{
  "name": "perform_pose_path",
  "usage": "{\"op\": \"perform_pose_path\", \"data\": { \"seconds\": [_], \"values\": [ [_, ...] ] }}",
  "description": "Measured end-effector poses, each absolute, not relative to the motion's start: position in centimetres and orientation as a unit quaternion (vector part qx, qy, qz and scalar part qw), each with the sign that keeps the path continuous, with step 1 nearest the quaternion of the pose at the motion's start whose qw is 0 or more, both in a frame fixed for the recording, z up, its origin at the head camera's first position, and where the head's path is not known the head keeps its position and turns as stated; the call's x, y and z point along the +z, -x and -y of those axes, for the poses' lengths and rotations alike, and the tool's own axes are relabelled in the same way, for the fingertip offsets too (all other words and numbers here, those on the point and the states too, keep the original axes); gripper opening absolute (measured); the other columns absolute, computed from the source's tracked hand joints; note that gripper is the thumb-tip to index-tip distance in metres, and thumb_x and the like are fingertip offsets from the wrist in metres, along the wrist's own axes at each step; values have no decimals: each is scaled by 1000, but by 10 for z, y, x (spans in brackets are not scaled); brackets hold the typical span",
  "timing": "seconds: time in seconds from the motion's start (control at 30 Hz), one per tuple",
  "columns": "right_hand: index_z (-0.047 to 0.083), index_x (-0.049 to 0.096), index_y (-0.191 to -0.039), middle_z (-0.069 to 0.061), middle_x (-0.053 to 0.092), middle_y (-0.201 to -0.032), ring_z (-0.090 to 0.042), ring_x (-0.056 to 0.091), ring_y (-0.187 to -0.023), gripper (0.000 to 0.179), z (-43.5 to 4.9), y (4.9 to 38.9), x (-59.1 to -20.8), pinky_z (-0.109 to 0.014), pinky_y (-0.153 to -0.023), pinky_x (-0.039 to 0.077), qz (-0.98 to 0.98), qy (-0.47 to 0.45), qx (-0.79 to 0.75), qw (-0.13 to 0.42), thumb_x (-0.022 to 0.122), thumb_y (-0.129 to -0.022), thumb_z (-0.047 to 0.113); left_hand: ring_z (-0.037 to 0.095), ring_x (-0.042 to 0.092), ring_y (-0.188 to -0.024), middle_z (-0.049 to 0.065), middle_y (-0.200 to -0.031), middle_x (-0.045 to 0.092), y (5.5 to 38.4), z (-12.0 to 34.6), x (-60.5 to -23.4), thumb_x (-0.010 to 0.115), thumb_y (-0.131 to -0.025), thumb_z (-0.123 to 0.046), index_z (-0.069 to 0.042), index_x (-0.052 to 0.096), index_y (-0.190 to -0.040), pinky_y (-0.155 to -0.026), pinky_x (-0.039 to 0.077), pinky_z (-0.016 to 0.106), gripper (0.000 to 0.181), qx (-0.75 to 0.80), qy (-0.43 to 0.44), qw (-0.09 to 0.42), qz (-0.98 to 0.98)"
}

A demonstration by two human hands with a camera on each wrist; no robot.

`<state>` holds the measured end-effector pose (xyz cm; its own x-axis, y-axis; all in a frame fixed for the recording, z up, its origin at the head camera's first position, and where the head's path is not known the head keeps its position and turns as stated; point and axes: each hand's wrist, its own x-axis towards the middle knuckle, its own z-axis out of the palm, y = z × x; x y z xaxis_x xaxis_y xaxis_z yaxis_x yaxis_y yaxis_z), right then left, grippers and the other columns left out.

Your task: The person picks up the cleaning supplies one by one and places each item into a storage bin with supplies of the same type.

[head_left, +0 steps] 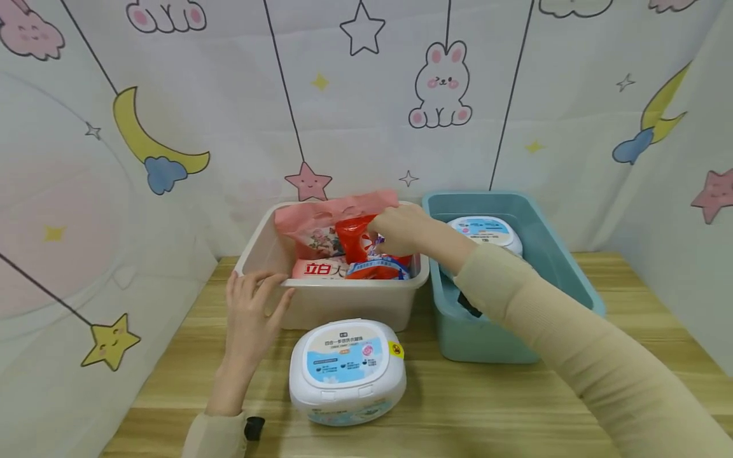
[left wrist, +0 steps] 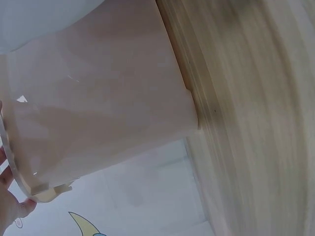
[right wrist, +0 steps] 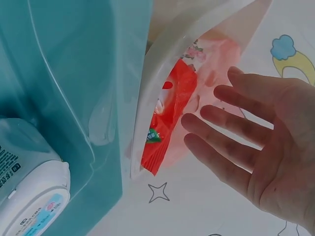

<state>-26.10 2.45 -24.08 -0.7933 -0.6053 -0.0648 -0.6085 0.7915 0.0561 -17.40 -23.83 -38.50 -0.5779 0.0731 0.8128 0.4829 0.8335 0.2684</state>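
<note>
My left hand (head_left: 252, 318) holds the near left corner of a white plastic bin (head_left: 349, 302), fingers over its rim and thumb outside. In the left wrist view the thumb (left wrist: 28, 206) shows beside the bin's corner. My right hand (head_left: 401, 229) is over the bin's right side, close to a red packet (head_left: 349, 235); its fingertips are hard to make out there. The right wrist view shows that hand (right wrist: 261, 132) with fingers spread and nothing in them, near the red packet (right wrist: 174, 108). A pink bag (head_left: 338, 210) and a blue-and-red packet (head_left: 378, 268) lie in the bin too.
In front of the bin, a white lidded tub (head_left: 347, 372) with a blue label stands on the wooden table (head_left: 458, 420). A teal bin (head_left: 492, 340) at the right holds a similar tub (head_left: 487, 232). Behind hangs a printed curtain (head_left: 366, 114).
</note>
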Motion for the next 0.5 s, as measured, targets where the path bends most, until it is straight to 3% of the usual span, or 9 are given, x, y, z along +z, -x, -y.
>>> {"op": "perform_pose_path", "data": {
  "seconds": [0.3,0.5],
  "values": [
    [20,67,-119,-4,66,-121,-20,59,-102,32,-36,252,-234,-30,-72,56,-954,299,-14,25,67,-89,31,38,51,-104,18,-108,59,174,238,-384,67,-88,-25,-4,67,-105,-113,19,63,27,-235,168,429,856],
    [19,67,-118,-5,62,-123,-21,58,-102,32,-45,246,-232,-31,-73,55,-954,297,-33,8,67,-88,30,38,51,-104,18,-107,59,173,238,-384,70,-85,-19,-4,67,-105,-113,19,63,26,-232,164,430,857]
  ]
}}
